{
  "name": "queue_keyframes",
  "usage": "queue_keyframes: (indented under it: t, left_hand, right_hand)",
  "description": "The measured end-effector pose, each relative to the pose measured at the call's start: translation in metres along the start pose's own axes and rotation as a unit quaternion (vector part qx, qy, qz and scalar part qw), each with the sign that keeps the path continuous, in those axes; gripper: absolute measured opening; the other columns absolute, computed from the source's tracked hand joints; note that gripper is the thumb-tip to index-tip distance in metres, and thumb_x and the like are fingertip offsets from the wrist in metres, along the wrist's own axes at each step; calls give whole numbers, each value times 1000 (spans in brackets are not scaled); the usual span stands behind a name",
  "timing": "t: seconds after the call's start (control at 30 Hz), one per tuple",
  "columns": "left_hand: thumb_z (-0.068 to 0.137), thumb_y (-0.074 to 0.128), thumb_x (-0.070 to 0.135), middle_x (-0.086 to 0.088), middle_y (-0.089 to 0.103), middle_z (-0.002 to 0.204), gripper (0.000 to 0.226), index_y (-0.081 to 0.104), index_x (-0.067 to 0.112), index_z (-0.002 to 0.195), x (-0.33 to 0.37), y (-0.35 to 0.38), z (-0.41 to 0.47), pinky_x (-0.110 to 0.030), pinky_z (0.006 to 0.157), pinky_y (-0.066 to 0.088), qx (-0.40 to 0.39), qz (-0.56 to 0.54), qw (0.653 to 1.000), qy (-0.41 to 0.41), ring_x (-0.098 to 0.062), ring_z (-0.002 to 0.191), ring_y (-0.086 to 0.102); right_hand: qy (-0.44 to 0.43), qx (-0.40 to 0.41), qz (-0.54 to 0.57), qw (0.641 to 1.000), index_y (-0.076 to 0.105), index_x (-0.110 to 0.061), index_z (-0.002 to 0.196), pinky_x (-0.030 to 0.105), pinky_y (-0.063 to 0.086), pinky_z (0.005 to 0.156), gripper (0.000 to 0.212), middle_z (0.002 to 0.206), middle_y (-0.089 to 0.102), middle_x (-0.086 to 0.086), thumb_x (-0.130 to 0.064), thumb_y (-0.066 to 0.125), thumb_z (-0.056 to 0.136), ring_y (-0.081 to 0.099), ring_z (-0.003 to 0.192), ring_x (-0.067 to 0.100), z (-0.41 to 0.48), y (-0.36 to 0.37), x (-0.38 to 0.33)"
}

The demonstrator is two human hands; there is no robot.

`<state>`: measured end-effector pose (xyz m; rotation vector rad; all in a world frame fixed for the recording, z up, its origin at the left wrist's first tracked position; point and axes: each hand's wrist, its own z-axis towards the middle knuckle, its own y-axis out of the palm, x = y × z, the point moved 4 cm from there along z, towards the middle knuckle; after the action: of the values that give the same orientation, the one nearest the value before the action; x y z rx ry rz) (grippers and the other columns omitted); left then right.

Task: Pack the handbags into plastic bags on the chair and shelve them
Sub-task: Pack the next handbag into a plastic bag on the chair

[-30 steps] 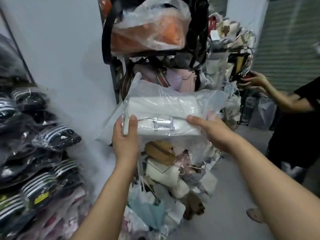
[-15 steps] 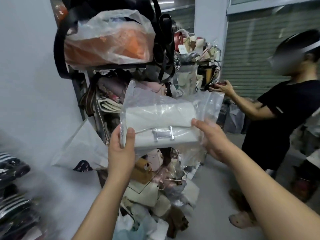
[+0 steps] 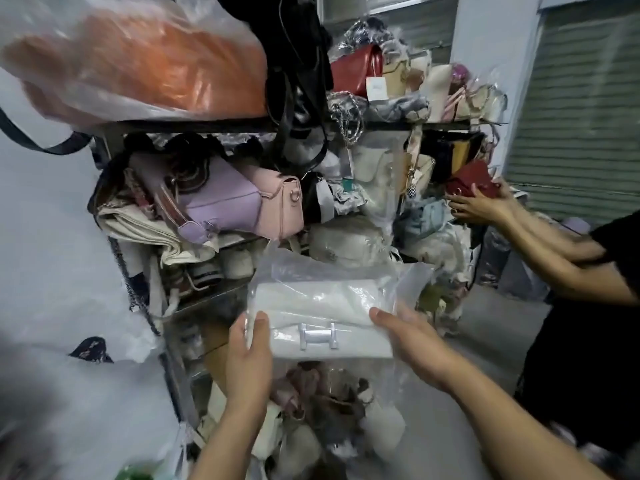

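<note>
1. Your left hand (image 3: pixel 247 344) and right hand (image 3: pixel 408 341) each clasp an end of the bagged handbag (image 3: pixel 318 323).
2. You've stepped closer; the shelf (image 3: pixel 207 125) now fills 12 o'clock, so shelving comes next.

A single wide-angle head camera faces forward and slightly down, close to the crowded shelf rack (image 3: pixel 207 127). The left hand (image 3: pixel 247 355) and right hand (image 3: pixel 412 344) show at the near edge.
</note>
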<state>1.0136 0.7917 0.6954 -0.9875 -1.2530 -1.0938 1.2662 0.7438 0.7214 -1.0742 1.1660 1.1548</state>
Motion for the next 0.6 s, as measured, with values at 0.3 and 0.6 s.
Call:
queue_keyframes:
  t: [0.3,0.6]
  left_hand:
    - [100,51,44,6,67,109,29,61,30,124,-9,62,35,-28,80,45,27,28,998,-51,-14,98,62]
    - [80,43,72,-6,64,120,54,63,37,116,-48,127,171,-54,105,46,32,126,991,-34,-31,114,61]
  right_hand:
    - [10,-48,-49,998,56,-30,130,45,53,101,61,125,70,-8,-56,77,79,68,115,15,48,-52,19]
    - [22,-38,-67,997,61,-18,121,33,61,79,39,112,76,2,-26,78,87,75,93,12,145,-79,32]
